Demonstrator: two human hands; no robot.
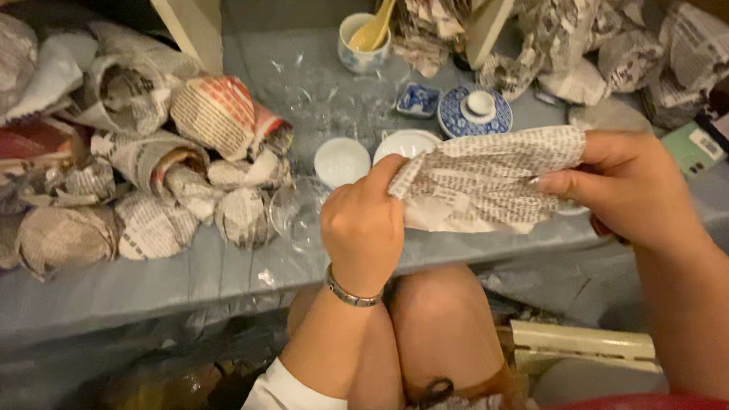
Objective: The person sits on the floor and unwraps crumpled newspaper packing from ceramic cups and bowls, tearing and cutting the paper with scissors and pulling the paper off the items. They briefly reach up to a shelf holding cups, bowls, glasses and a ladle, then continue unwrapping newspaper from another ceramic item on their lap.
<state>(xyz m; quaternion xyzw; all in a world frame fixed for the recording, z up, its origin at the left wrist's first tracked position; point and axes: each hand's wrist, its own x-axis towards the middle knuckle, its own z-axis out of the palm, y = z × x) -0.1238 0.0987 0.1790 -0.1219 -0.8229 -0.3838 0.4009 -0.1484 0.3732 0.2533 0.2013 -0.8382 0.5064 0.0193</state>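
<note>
A person's left hand (365,225) and right hand (625,182) hold a crumpled printed newspaper wrapping (487,180) above a grey shelf (123,291), fingers of both pinching its opposite ends, with small white ceramic bowls (341,160) and a blue-and-white patterned porcelain lid (473,112) just behind.

Newspaper-wrapped bundles (153,225), clear glasses (319,102), white bowls (341,160), blue-patterned lid (473,112), cup with yellow spoon (362,43) on grey shelf (123,286).
</note>
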